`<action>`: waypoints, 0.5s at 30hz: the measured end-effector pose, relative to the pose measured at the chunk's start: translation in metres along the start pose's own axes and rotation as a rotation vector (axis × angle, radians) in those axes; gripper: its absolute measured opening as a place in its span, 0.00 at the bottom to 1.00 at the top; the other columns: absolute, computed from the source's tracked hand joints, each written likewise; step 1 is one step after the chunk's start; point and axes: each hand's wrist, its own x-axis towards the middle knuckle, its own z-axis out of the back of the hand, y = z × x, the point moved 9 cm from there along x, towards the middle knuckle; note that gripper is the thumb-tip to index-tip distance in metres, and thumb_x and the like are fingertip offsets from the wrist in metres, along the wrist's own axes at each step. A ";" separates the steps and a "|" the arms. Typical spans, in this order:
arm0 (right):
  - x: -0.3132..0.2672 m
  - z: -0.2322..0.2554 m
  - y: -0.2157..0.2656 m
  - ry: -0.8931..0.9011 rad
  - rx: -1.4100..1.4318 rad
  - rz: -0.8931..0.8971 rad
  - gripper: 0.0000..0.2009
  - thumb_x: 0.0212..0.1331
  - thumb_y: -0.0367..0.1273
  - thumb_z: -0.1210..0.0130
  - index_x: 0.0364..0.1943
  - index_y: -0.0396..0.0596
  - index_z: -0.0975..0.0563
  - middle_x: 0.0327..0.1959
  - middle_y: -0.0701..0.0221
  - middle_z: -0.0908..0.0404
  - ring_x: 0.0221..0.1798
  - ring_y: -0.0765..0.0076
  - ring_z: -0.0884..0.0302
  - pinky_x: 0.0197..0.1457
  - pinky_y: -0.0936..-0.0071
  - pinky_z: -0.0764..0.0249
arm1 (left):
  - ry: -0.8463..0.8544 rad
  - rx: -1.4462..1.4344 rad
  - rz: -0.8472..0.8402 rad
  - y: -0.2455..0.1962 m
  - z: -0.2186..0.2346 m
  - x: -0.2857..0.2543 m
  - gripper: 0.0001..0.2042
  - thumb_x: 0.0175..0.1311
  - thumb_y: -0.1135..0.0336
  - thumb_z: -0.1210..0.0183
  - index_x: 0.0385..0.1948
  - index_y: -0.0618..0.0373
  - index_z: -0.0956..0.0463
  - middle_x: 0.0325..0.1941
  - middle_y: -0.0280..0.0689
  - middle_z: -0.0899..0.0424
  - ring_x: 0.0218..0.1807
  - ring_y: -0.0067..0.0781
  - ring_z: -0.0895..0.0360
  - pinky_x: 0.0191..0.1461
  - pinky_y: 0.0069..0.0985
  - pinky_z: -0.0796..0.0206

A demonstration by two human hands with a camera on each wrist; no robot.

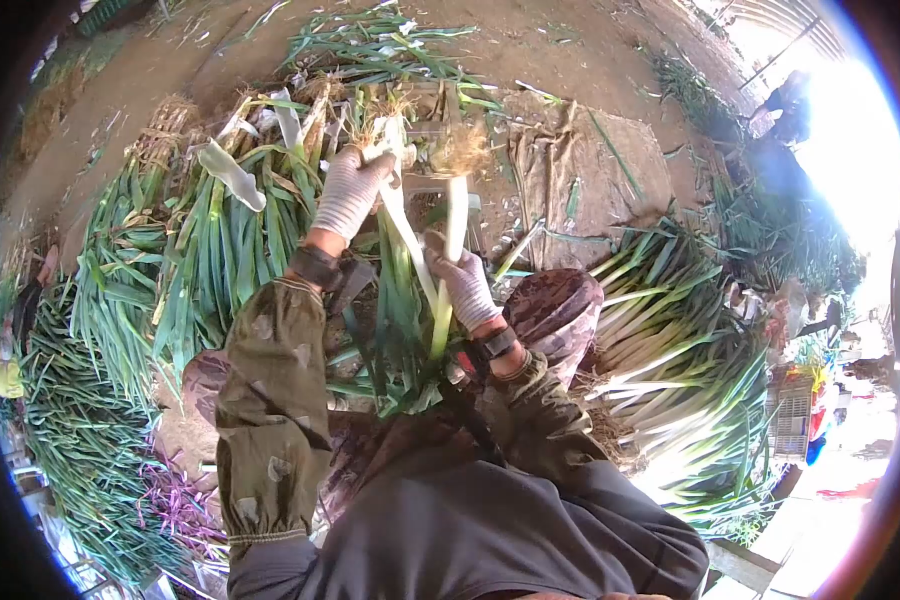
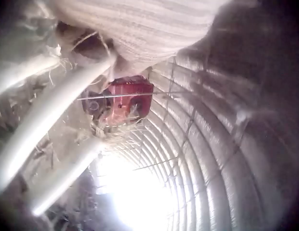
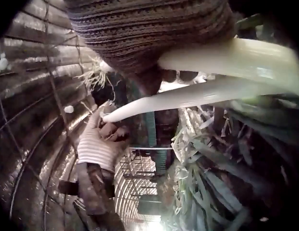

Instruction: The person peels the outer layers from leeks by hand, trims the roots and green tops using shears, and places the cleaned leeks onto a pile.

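My left hand (image 1: 353,190), in a striped pale glove, pinches a leek (image 1: 402,218) close to its root end. The gloved right hand (image 1: 465,285) grips a second leek (image 1: 456,215) partway along its white shank, with bushy brown roots at the far end. Both shanks slant toward my lap and come together near the green leaves (image 1: 395,335). From the right wrist, the left hand (image 3: 99,147) shows at the tip of the thinner leek (image 3: 183,96), while the thicker leek (image 3: 226,60) passes under the right hand (image 3: 154,33).
Bundled leeks (image 1: 220,240) lie to the left, roots away from me. A large pile of leeks (image 1: 670,350) spreads at my right. Cut green leaves (image 1: 90,450) heap at lower left. A brown sack (image 1: 590,165) lies on the ground ahead. A red machine (image 2: 127,98) appears beyond the left hand.
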 end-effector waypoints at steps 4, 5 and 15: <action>-0.013 -0.049 0.004 0.242 0.089 -0.089 0.13 0.70 0.37 0.43 0.49 0.41 0.22 0.30 0.75 0.19 0.28 0.78 0.24 0.32 0.78 0.26 | 0.024 -0.038 0.211 0.007 0.009 -0.007 0.08 0.64 0.72 0.41 0.40 0.66 0.26 0.23 0.40 0.19 0.11 0.26 0.32 0.10 0.24 0.45; -0.015 -0.055 -0.006 0.278 0.115 -0.063 0.12 0.70 0.37 0.44 0.46 0.42 0.21 0.26 0.76 0.21 0.25 0.78 0.26 0.29 0.78 0.27 | -0.005 -0.058 0.250 0.015 0.017 -0.007 0.08 0.64 0.73 0.41 0.41 0.67 0.26 0.22 0.39 0.19 0.10 0.26 0.33 0.09 0.25 0.47; -0.004 0.020 0.002 0.060 0.116 -0.131 0.11 0.68 0.37 0.42 0.42 0.43 0.20 0.27 0.74 0.20 0.24 0.76 0.24 0.27 0.75 0.27 | -0.280 0.090 0.003 -0.097 0.186 0.042 0.29 0.55 0.61 0.31 0.58 0.61 0.28 0.59 0.48 0.24 0.60 0.44 0.26 0.58 0.41 0.28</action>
